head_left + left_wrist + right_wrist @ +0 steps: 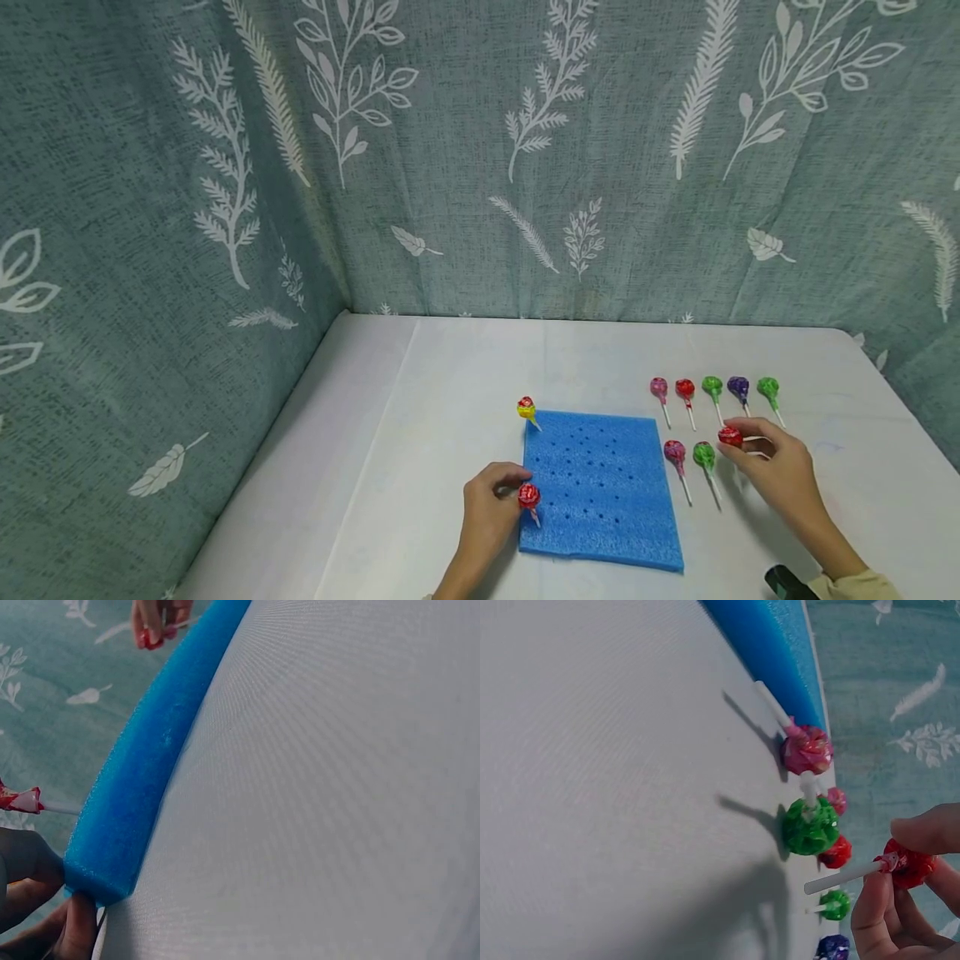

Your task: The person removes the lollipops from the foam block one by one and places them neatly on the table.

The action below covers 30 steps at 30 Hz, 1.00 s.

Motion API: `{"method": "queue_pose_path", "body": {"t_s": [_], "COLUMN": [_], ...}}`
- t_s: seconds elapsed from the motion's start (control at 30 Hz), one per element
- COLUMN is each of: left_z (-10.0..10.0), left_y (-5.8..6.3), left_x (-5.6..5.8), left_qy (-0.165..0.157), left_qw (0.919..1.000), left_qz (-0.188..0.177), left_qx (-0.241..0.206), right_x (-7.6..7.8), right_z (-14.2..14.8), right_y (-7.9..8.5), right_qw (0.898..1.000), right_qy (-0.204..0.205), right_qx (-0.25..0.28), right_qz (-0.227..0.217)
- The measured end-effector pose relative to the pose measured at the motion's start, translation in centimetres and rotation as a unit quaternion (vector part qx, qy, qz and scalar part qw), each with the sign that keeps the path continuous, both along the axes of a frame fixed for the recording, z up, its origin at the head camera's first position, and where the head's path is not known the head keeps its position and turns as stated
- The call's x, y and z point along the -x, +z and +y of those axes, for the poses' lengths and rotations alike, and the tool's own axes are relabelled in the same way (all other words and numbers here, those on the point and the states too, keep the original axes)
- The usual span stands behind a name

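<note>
My left hand holds the left edge of a blue foam block dotted with small holes; in the left wrist view its fingertips meet the block's corner. Beside that hand a red-wrapped lollipop stands with its stick in the foam. A red and yellow lollipop stands at the far left corner of the block. Right of the block, above the table, my right hand pinches another red lollipop by its wrapped head, the white stick pointing away from the fingers.
Loose lollipops lie right of the block in two rows: a back row with a purple lollipop among several, and a nearer pink lollipop and green lollipop. A dark object shows by the right wrist. A patterned curtain hangs behind the white table.
</note>
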State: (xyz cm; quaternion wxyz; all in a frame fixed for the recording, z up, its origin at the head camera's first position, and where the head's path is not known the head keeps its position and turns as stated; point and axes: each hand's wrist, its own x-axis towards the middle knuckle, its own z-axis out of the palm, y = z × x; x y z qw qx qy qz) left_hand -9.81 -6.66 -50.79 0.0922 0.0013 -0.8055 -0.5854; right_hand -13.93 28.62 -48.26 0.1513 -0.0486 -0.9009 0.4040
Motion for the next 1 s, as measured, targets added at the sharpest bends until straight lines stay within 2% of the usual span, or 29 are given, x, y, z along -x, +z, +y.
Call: {"method": "queue_pose_path", "body": {"t_s": [0.07,0.17,0.87,1.0], "left_z": [0.0,0.0,0.1,0.1], "left_y": [0.0,0.0,0.1,0.1], "left_x": [0.0,0.0,0.0,0.0], "left_qy": [0.001,0.001,0.002,0.003], "left_qw": [1.0,1.0,0.9999,1.0], "left_qz": [-0.002,-0.004,0.013,0.0], "left_qx": [0.001,0.002,-0.007,-0.003], "right_x": [-0.4,-0.7,-0.4,-0.3], "right_z": [-0.5,-0.8,1.0,1.2], "right_y": [1.0,1.4,-0.3,-0.6], "right_qw": [1.0,0.999,0.995,0.993], "right_qy": [-0.002,0.0,0.022,0.023], "right_qx": [0.005,-0.001,-0.012,-0.015], "right_qz": [-0.015,-0.032,-0.101,-0.117]}}
